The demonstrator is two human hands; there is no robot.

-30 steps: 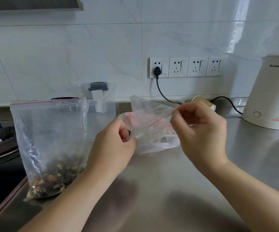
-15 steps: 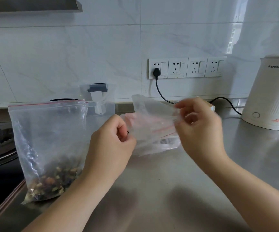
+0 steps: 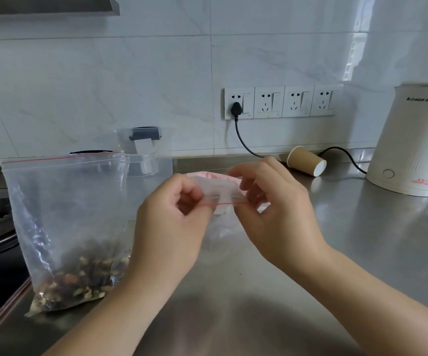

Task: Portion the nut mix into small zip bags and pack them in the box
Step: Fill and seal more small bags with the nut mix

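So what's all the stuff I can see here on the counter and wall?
small zip bag: one, clear with a red zip line, held above the counter between both hands
large zip bag: one, clear with a red zip line, upright at left, nut mix in its bottom
clear box: one, transparent with a dark clasp, behind the large bag
paper cup: one, brown, lying on its side by the wall
kettle: one, cream, far right
sockets: four, white, on the wall; one black plug in the leftmost
counter: one, steel
left hand: pinches the small bag's zip edge
right hand: pinches the same edge
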